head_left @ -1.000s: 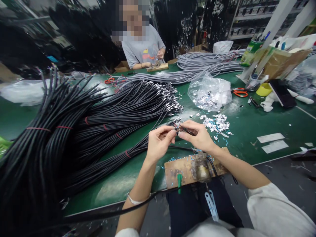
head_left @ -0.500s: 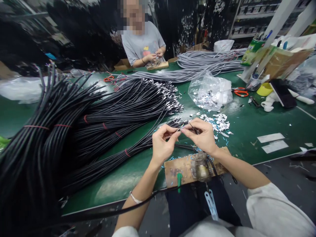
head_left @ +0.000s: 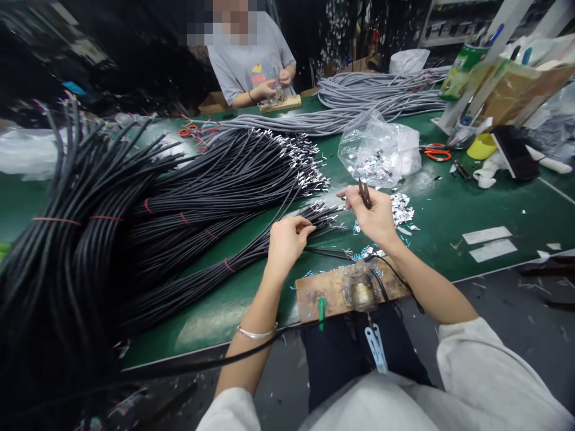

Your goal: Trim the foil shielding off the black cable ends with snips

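Hands now apart, no longer meeting; two-handed work seems paused | left hand (head_left: pixel 286 239): fingertips close, cannot tell if pinching cable | right hand (head_left: pixel 374 216): curled round dark snips (head_left: pixel 365 194) | black cables (head_left: pixel 251 251): beside left hand

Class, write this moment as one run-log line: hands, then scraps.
left hand: at black cables, grip unclear | right hand: holds dark tool | scraps: on table beside right hand

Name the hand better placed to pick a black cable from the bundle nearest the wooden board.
Left, probably. The left hand is at that bundle; whether it holds anything is unclear. The right hand, near the white ends, holds a dark tool, so is less free.
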Motion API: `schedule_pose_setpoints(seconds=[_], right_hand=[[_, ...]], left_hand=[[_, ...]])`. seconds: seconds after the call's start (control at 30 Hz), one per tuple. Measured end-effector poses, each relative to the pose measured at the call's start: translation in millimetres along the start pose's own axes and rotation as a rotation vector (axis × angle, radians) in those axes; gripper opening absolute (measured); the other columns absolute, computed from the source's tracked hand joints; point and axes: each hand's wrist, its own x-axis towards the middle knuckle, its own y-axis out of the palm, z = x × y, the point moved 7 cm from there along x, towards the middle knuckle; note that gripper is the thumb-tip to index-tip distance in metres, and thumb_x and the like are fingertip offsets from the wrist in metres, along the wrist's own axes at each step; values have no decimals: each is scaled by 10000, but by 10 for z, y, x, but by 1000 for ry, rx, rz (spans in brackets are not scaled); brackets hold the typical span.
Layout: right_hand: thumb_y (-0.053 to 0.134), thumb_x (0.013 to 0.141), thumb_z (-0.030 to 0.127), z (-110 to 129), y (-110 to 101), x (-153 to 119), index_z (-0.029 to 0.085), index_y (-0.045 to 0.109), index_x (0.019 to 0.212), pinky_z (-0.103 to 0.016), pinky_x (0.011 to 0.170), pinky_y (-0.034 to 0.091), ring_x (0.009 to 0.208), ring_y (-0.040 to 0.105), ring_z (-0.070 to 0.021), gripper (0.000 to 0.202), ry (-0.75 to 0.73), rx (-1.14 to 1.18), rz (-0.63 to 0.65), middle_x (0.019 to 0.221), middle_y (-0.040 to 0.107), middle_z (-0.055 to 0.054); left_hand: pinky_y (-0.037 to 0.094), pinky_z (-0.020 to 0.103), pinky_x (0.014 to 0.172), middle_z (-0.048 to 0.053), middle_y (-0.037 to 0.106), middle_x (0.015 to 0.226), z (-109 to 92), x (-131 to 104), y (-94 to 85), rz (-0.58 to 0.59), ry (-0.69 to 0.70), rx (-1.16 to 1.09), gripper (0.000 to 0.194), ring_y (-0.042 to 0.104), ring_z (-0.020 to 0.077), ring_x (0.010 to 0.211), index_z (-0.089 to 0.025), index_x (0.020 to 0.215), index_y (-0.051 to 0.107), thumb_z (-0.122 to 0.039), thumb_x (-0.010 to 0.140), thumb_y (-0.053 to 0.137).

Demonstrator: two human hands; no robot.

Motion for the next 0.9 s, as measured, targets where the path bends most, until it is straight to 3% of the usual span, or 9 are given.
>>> schedule_pose_setpoints(seconds=[0.03,0.13,0.27,0.43,0.63,0.73,0.9], right_hand=[[450,918,448,-17,27,-1,186,692,818,-248,545,372,550,491,-89,370,10,-4,32,617,567,9],[387,938,480,-30,147,-10,182,680,841,-245,541,364,509,469,-84,429,-13,-69,166,574,537,21],[383,946,450,-20,231,-13,177,650,745,-244,566,360,541,491,-95,432,-83,-187,252,573,552,15],[457,927,362,-22,145,8,160,669,782,-252,600,383,618,530,-120,327,-149,-250,148,662,607,-20],[610,816,221,-88,219,-45,160,694,824,-267,658,445,699,609,-149,104,-112,-269,164,782,691,-48],[611,826,277,-50,305,-102,179,689,833,-264,658,459,711,628,-148,126,-94,-211,235,788,703,-33],[556,862,429,10,320,-159,228,596,1169,-311,740,475,873,642,-186,369,-43,-225,259,1035,692,-55]], left_hand=[[467,313,648,55,687,712,4,-4,38,-5,34,136,66,630,203,661,-203,761,719,-251,720,700],[456,326,670,85,674,860,-26,-34,228,46,109,386,144,623,252,814,-219,841,711,-213,697,716],[454,323,705,86,632,870,-104,-41,361,28,148,369,83,600,234,832,-196,849,658,-226,807,593],[465,307,764,67,618,851,-100,13,193,-125,170,33,91,599,188,811,-177,826,594,-192,848,507],[493,243,673,45,661,829,-163,-31,0,-163,139,-244,159,622,128,679,-168,943,614,-270,865,522],[499,243,674,54,670,845,-265,-114,-110,-234,162,-292,173,628,135,710,-167,917,655,-292,851,556],[506,248,672,39,666,792,-297,-189,-227,-329,148,-343,132,631,139,717,-166,854,678,-272,822,606]])
